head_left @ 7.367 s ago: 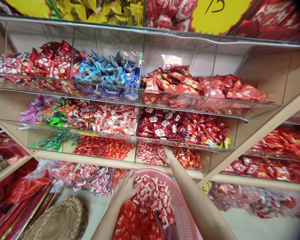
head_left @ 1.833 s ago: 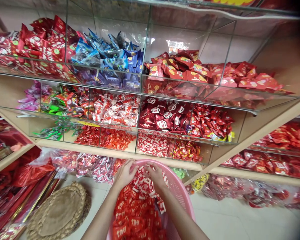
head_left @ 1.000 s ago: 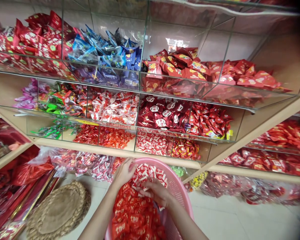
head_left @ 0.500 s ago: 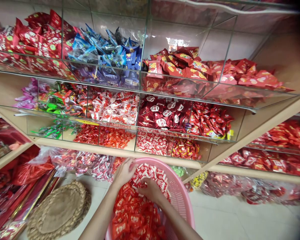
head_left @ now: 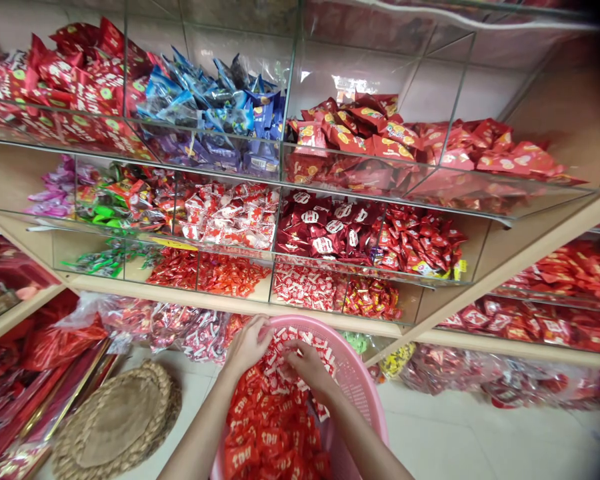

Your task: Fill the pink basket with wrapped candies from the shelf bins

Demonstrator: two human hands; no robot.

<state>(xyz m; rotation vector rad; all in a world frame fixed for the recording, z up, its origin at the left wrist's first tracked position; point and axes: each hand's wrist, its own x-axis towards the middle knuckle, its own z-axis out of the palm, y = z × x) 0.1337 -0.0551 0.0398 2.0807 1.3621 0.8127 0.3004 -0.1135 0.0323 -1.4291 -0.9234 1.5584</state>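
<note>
A pink plastic basket (head_left: 371, 393) is in front of me at the lower middle. My left hand (head_left: 250, 343) is closed over its far left rim. Inside the basket, small red-and-white wrapped candies (head_left: 320, 343) lie toward the back, and red packets with pale lettering (head_left: 270, 437) fill the front. My right hand (head_left: 305, 365) reaches in among the red-and-white candies, its fingers curled down onto them. What its fingers hold, if anything, is hidden. Similar red-and-white candies fill a low shelf bin (head_left: 305, 288) just beyond the basket.
Clear-walled shelves hold blue packets (head_left: 195, 93), orange-printed red packets (head_left: 360, 130) and dark red packets (head_left: 325, 227). A woven straw mat (head_left: 117, 420) lies on the floor at left. Bagged candies (head_left: 455, 370) sit beneath the shelf at right, with red bags (head_left: 63, 340) at left.
My right hand has shifted slightly up and to the right within the candies, and its fingers show more. My left hand has stayed on the basket's rim.
</note>
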